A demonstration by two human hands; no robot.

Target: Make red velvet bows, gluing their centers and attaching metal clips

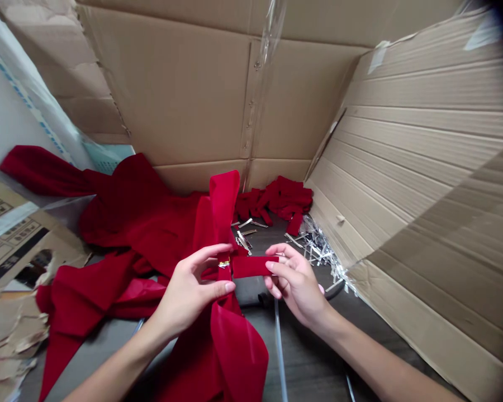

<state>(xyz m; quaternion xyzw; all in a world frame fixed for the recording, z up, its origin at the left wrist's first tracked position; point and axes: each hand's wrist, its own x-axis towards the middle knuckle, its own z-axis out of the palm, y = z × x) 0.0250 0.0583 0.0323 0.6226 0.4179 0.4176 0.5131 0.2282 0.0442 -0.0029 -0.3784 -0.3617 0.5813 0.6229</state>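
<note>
My left hand (190, 290) grips a red velvet ribbon (224, 201) at a gathered middle, with loops rising above my fingers and falling below them. A small metal clip (224, 264) shows at the gather, just past my fingertips. My right hand (295, 285) pinches the end of a short red velvet strip (251, 266), whose other end reaches the gathered ribbon. A heap of red velvet fabric (126, 223) lies behind and left of my hands, and a smaller bunch of red pieces (283, 198) lies farther back.
Scattered silver metal clips (318, 248) lie on a dark wood-grain surface (305, 357) beyond my right hand. Cardboard sheets (423, 167) stand up at the back and right, with torn cardboard (12, 340) at lower left. A thin clear rod (280, 346) lies below my right hand.
</note>
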